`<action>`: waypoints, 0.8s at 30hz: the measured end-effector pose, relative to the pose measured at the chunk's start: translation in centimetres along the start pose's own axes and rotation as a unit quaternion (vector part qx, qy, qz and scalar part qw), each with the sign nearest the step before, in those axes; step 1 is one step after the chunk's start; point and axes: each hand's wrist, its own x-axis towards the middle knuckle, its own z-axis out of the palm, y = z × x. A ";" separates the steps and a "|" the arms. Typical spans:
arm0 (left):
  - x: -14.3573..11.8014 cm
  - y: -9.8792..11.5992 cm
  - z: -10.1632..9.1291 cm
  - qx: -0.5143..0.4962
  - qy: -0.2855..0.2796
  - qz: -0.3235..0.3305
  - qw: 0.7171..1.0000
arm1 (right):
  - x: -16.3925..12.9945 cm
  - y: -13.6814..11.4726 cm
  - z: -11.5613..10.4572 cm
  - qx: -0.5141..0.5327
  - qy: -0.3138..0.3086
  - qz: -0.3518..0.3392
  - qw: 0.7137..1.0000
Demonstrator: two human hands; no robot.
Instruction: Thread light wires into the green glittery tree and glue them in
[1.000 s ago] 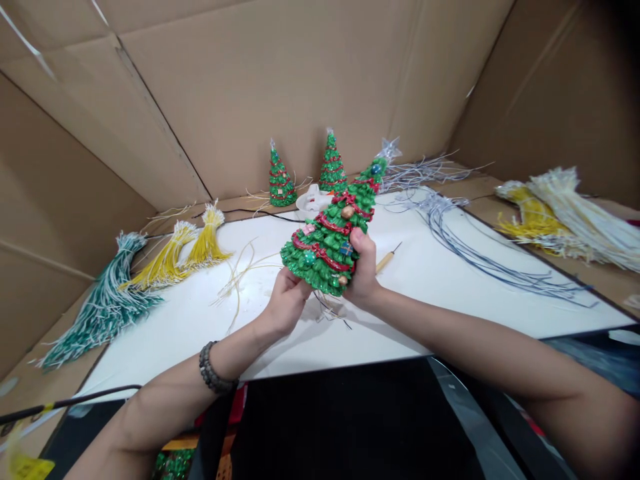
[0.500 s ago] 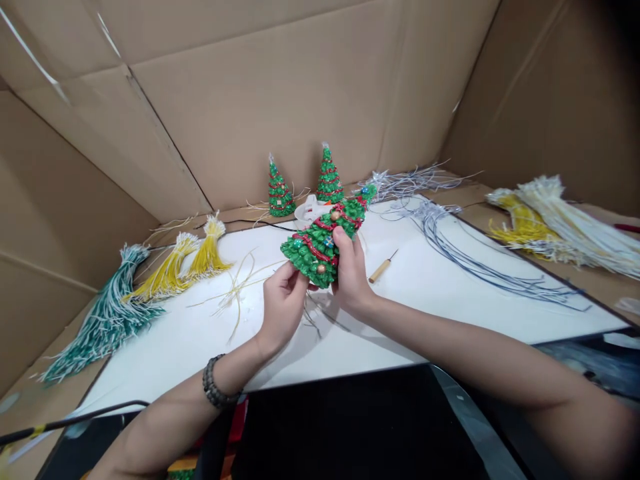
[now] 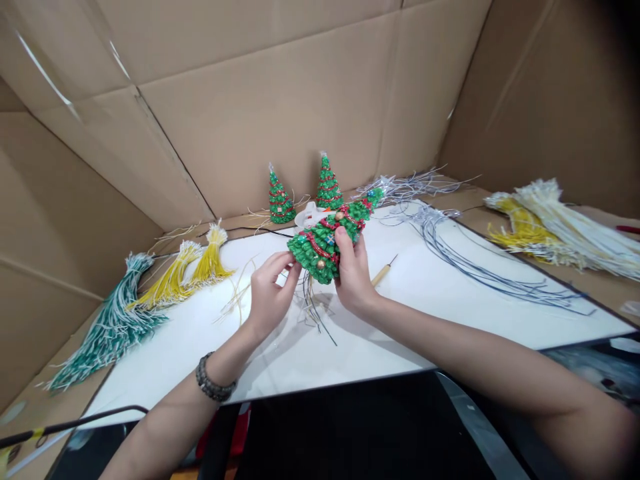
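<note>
My right hand (image 3: 354,270) grips a green miniature Christmas tree (image 3: 320,250) with red garlands and small gold balls. The tree is tilted, its top to the upper right and its base toward my left hand (image 3: 273,287). Thumb and fingers of that left hand are pinched together at the lower left edge of the base; what lies between them is hidden. Thin wires (image 3: 316,308) hang down below the base, dark and pale ones. Behind my right hand an awl with a wooden handle (image 3: 382,274) lies on the white board (image 3: 200,353).
Two more trees (image 3: 281,198) (image 3: 329,183) stand at the back by a white glue gun (image 3: 310,215). Yellow wire bundles (image 3: 207,263) and a green one (image 3: 117,317) lie left. Grey wires (image 3: 465,267) and white-yellow bundles (image 3: 570,230) lie right. Cardboard walls (image 3: 300,87) surround the board.
My left hand has drawn slightly left and away from under the tree's base. The tree has shifted slightly right in view, and more of the wires hanging below it shows.
</note>
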 end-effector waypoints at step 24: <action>-2.5 2.6 2.2 -0.411 -0.085 -0.276 0.865 | -2.5 -1.6 1.3 0.128 -0.080 0.270 0.951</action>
